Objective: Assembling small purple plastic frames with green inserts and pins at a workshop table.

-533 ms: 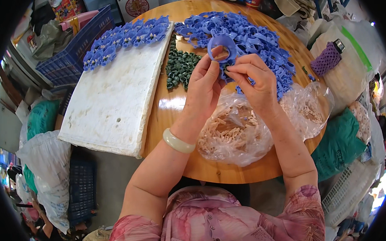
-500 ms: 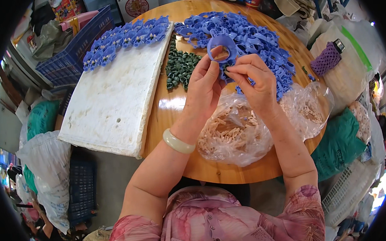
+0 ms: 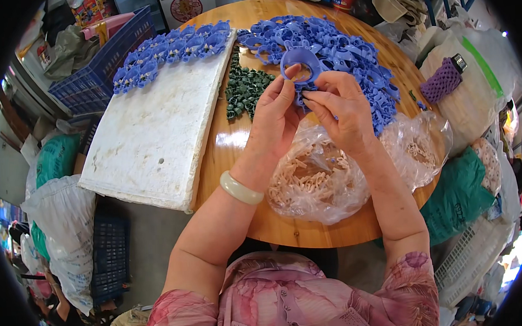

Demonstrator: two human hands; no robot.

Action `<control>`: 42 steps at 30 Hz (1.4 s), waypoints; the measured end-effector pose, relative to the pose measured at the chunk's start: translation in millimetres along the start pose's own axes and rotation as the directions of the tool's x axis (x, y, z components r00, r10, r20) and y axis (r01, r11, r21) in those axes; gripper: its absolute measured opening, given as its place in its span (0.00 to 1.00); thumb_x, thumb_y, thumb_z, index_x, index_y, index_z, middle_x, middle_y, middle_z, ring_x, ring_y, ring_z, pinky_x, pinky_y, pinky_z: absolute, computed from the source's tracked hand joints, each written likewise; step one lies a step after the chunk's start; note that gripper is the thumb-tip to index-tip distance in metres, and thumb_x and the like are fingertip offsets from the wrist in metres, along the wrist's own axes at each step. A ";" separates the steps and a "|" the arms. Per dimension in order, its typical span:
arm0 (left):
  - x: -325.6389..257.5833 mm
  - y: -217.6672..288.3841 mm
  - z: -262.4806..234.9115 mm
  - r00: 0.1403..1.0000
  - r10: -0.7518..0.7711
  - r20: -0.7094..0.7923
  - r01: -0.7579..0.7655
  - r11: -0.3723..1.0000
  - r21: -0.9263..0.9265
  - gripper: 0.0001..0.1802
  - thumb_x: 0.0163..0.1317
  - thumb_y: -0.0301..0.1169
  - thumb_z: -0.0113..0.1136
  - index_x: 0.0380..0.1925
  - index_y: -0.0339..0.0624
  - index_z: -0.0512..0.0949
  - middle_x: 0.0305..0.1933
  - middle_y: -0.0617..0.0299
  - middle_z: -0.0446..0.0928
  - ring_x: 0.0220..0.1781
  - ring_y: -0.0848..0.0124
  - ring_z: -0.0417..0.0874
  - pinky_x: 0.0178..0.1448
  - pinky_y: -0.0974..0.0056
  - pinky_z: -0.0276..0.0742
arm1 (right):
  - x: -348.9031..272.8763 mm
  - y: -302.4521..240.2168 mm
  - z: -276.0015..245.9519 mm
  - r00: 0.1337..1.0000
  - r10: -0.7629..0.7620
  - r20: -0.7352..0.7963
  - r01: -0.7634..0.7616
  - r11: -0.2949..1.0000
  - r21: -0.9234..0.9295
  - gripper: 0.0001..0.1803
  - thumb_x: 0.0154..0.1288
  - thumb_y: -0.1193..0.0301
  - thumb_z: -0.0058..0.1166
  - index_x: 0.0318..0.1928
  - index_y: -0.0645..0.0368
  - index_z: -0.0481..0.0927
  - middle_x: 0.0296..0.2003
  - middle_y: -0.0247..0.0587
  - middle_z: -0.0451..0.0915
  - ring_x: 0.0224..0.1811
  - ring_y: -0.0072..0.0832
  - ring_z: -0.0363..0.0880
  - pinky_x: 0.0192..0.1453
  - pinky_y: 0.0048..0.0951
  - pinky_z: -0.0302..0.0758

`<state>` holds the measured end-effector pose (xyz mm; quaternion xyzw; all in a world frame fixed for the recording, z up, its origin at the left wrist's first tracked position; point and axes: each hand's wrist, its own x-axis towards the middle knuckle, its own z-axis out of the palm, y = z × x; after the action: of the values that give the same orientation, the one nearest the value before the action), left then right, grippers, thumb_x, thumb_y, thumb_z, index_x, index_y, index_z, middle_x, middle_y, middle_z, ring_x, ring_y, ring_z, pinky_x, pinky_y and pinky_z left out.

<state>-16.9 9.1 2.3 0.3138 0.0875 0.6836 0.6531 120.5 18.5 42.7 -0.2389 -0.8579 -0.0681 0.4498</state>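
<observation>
My left hand is closed on a blue plastic ring part, its thumb and fingers pinching the lower side. The ring stands tilted over the front of a heap of similar blue plastic parts. From the right, my right hand meets the part's lower end with thumb and forefinger pinched. A small dark piece shows at those fingertips; its exact shape is too small to make out. Left of my hands lies a pile of small dark green pieces.
A white foam board overhangs the round wooden table; rows of blue parts line its far end. Clear plastic bags of small beige pieces sit below my right forearm. Blue crates and stuffed bags surround the table.
My right fingers have shifted slightly and curled closer against the lower end of the blue part. The left hand keeps its hold almost unmoved.
</observation>
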 end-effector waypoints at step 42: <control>5.1 -11.7 -6.1 0.987 -0.149 0.063 0.144 0.987 0.072 0.23 0.67 0.35 0.47 0.55 0.28 0.62 0.52 0.46 0.71 0.52 0.58 0.76 0.59 0.57 0.73 | -74.8 -3.0 -30.8 0.797 0.259 0.545 -0.429 0.878 0.210 0.07 0.54 0.82 0.53 0.35 0.63 0.78 0.34 0.39 0.77 0.36 0.30 0.79 0.38 0.27 0.74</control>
<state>-10.1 17.2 -7.1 0.3513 0.1109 0.6193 0.6934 177.9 -20.4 0.9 -0.3250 -0.8850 0.2218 0.2488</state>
